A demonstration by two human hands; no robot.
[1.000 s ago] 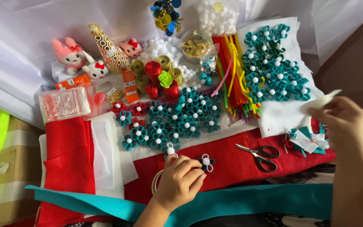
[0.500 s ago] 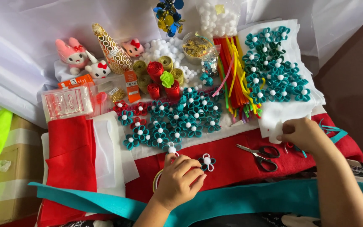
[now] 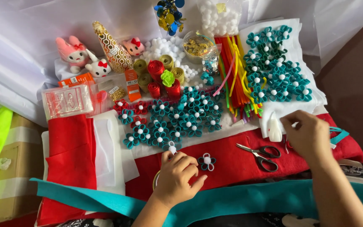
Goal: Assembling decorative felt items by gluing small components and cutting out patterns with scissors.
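Here, a small teal rolled-felt flower with a white pompom centre (image 3: 207, 161) is lying flat on the red felt sheet (image 3: 232, 162), apart from the big cluster of matching teal flowers (image 3: 181, 120) that is spreading at about eleven o'clock from it. Being round, it is showing no long axis. The left hand (image 3: 177, 178) is sitting just beside it at about eight o'clock, fingertips nearly touching its edge, and is by far the nearer hand. That hand is curling closed, with a white pompom (image 3: 172, 149) showing at its knuckles at twelve o'clock and the rim of a yellowish ring (image 3: 155, 180) peeking out under the palm; whether it is gripping either one I cannot tell. The right hand (image 3: 309, 136) is working well apart, at about two o'clock from the flower, fingers pinching together over the edge of the white felt sheet (image 3: 269, 115), just beside a small white glue bottle (image 3: 274, 128); what it is pinching is hidden. Black-handled scissors (image 3: 259, 154) are lying between the two hands, blades pointing towards ten o'clock.
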